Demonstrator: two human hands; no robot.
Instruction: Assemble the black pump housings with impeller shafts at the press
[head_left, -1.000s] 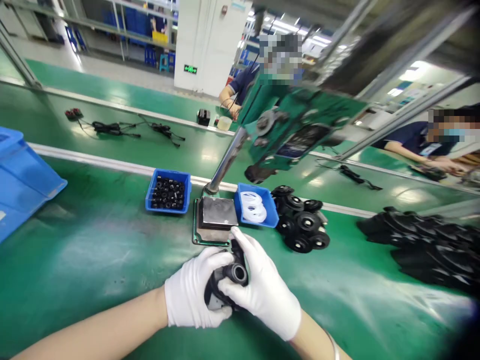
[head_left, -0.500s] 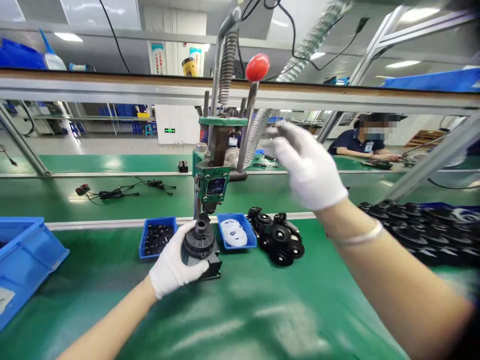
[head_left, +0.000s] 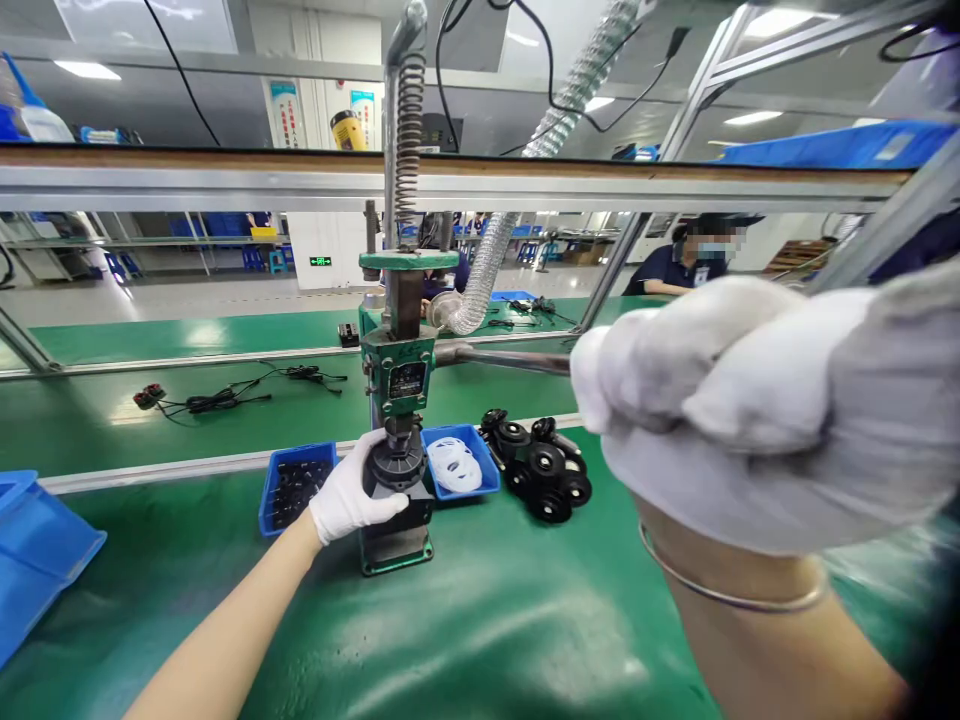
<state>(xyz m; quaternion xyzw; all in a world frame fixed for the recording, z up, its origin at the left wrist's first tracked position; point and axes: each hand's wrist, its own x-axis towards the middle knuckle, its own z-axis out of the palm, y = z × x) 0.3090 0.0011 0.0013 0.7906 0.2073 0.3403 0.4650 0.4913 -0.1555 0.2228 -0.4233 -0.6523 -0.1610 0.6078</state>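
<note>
My gloved left hand (head_left: 358, 492) is wrapped round a black round motor-like part (head_left: 397, 462) on the base of a green hand press (head_left: 405, 370). The press ram meets the top of that part. Close to the camera, my gloved right hand (head_left: 750, 400) is closed in a fist round the end of the press lever (head_left: 514, 360), which lies roughly level; the red knob is hidden inside the fist. Beside the press stand a small blue bin of black parts (head_left: 298, 487) on the left and a blue bin (head_left: 491, 480) of white rings (head_left: 456, 465) on the right.
Black round wheel-like parts (head_left: 546, 465) are heaped right of the bins. A large blue crate (head_left: 45, 560) stands at the left edge. Cables (head_left: 217, 400) lie on the green surface behind. Across the bench sits a co-worker (head_left: 675, 260). A shelf rail (head_left: 225, 185) crosses above.
My right hand has taken hold of the lever knob and pulled the lever down from upright to level, towards the camera. The ram has come down onto the part my left hand still holds.
</note>
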